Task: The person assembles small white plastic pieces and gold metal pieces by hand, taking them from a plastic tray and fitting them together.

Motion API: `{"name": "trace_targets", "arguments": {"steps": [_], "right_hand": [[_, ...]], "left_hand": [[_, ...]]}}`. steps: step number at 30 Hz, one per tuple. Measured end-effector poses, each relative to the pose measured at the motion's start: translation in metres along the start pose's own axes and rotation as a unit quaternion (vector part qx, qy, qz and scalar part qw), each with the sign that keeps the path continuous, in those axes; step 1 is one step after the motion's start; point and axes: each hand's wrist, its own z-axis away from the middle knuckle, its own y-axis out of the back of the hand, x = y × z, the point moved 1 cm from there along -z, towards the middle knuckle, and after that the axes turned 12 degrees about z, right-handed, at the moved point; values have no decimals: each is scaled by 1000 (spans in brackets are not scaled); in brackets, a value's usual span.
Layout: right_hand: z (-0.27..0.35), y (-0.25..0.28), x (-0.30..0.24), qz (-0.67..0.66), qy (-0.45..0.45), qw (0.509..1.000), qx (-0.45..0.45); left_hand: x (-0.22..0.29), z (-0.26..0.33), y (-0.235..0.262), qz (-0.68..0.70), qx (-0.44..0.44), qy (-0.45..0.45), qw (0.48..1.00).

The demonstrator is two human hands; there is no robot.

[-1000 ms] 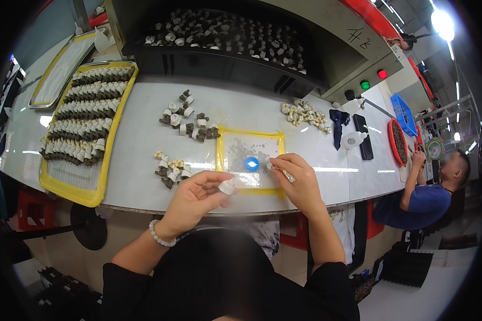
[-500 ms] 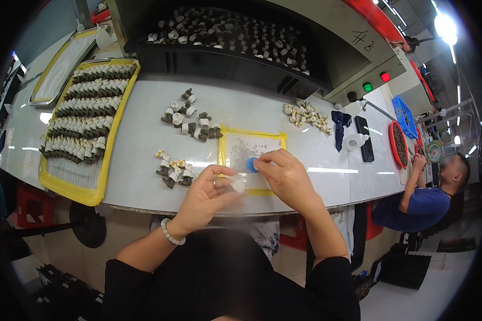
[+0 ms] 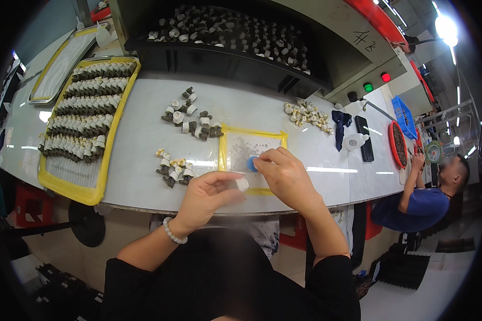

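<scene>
Left hand [image 3: 208,197] pinches a white piece [image 3: 242,184]; right hand [image 3: 284,175] is at the blue disc [image 3: 250,164], grip impossible to tell; light, level contact seems wisest.

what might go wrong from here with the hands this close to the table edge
The left hand holds a small white piece in its fingers near the edge of the table, so a slip might drop it.

The fingertips of the right hand are at the blue round thing; a bump could shift it.

The loose white-and-dark pieces lie near the left hand, so a sideways sweep might scatter them.
</scene>
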Motion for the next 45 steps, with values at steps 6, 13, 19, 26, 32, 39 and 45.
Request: {"name": "trace_targets", "arguments": {"steps": [6, 13, 19, 26, 32, 39, 45], "right_hand": [[13, -7, 7, -127, -66, 989, 45], [29, -15, -7, -514, -347, 783, 35], [40, -21, -13, -549, -293, 783, 21], [41, -21, -20, -563, -252, 787, 20], [41, -23, -22, -606, -261, 751, 3], [41, -23, -23, -588, -245, 770, 14], [39, -16, -27, -458, -214, 862, 41]], "left_hand": [[-3, -1, 3, 4, -4, -8, 1000], [0, -1, 1, 2, 9, -6, 1000], [0, 0, 3, -1, -3, 17, 1000], [-1, 0, 4, 4, -10, -11, 1000], [-3, 0, 7, -1, -17, -3, 1000], [-5, 0, 8, -27, -16, -18, 999], [-5, 0, 4, -42, -13, -32, 999]]}}
